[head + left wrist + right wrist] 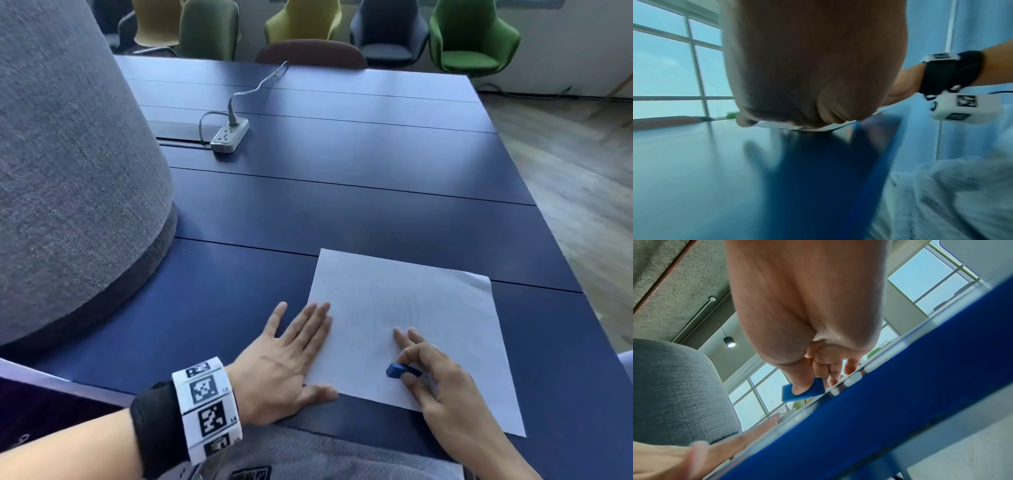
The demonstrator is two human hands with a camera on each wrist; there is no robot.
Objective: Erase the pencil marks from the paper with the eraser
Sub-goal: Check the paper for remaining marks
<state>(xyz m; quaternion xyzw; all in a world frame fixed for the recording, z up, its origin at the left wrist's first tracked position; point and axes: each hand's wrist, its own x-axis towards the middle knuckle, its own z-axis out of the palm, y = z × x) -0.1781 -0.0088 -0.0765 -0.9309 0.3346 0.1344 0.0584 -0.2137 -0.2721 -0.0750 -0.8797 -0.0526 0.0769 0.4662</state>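
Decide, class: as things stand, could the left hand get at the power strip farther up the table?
Probably yes. The left hand lies flat, holding nothing, on the paper's edge; bare table lies between it and the power strip. It would mean letting go of the paper.

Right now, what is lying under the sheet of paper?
The paper lies flat on the dark blue table. The left hand presses its left edge; the right hand pinches the blue eraser over it. Anything beneath the sheet is covered.
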